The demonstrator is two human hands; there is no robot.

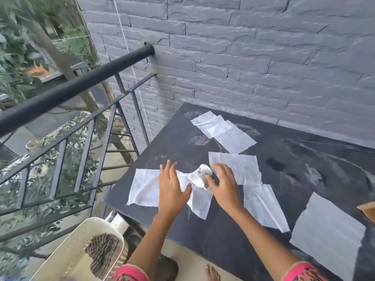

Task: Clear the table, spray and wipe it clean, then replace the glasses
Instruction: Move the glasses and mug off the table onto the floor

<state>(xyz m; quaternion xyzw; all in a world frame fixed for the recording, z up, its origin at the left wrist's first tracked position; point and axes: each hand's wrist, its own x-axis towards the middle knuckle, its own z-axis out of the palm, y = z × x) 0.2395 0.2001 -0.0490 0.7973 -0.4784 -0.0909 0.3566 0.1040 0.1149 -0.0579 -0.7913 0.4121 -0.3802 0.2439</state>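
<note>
A dark, smeared table [233,230] stands against a grey brick wall. Several white paper tissues lie spread over it, one at the far side [223,131] and one at the near left [145,187]. A small white paper cup [199,175], stained brown, lies on its side on the tissues. My right hand [222,184] has its fingers curled around the cup. My left hand [172,186] rests flat with spread fingers on the near-left tissue, just left of the cup.
A black metal railing [67,92] runs along the table's left side. A cream perforated basket [81,252] with a striped cloth in it stands low at the near left. A brown cardboard corner [368,210] shows at the right edge. Bare toes [213,273] show below.
</note>
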